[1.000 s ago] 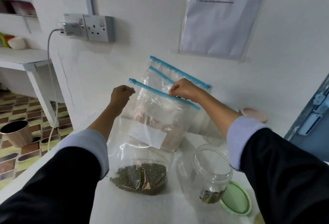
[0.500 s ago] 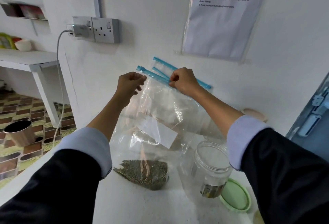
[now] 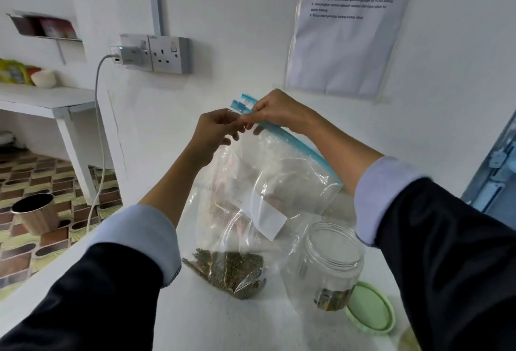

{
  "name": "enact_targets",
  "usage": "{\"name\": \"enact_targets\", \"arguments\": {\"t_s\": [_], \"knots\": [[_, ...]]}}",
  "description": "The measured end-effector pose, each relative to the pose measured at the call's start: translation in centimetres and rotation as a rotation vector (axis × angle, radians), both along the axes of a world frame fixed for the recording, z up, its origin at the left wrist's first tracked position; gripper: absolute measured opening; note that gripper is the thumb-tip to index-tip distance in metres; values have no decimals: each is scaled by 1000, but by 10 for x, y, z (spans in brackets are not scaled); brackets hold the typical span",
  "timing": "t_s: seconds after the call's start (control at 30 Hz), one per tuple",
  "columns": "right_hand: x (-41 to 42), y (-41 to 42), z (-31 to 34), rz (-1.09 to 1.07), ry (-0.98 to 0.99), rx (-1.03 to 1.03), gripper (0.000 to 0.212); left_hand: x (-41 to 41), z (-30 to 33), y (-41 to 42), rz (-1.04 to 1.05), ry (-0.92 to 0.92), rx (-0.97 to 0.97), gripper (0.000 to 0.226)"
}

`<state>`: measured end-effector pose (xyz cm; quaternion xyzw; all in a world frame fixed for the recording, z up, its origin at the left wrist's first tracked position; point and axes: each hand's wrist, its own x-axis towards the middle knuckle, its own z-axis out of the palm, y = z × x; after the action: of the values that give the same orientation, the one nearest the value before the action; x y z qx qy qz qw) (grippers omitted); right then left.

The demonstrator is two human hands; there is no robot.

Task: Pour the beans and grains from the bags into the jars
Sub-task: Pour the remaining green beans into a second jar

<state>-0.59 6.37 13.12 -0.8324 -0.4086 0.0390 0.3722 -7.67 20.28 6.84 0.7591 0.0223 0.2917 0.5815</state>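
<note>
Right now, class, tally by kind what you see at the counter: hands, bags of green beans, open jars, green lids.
Hands: 2, left hand, right hand
Bag of green beans: 1
Open jar: 1
Green lid: 1
Total: 5

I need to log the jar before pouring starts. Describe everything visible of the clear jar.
The clear jar looks like transparent plastic, with a wide threaded mouth. It stands upright and uncapped on the white counter, right of the bag of green beans. Something dark shows at its bottom. Its green lid lies beside its base.
</note>
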Motion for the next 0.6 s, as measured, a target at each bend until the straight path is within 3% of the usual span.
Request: {"name": "enact_targets", "arguments": {"t_s": [0.1, 0.27, 0.43, 0.6], "knots": [[1, 3, 4, -52, 41, 31, 24, -7, -16, 10, -43, 130, 82, 4], [6, -8, -2, -123, 181, 85, 21, -34, -92, 50, -49, 507, 131, 15], [-4, -9, -10, -84, 201, -17, 17, -52, -140, 60, 36, 516, -50, 13], [-13, -6, -11, -71, 174, -68, 18, -65, -163, 65, 133, 852, -81, 60]]}}
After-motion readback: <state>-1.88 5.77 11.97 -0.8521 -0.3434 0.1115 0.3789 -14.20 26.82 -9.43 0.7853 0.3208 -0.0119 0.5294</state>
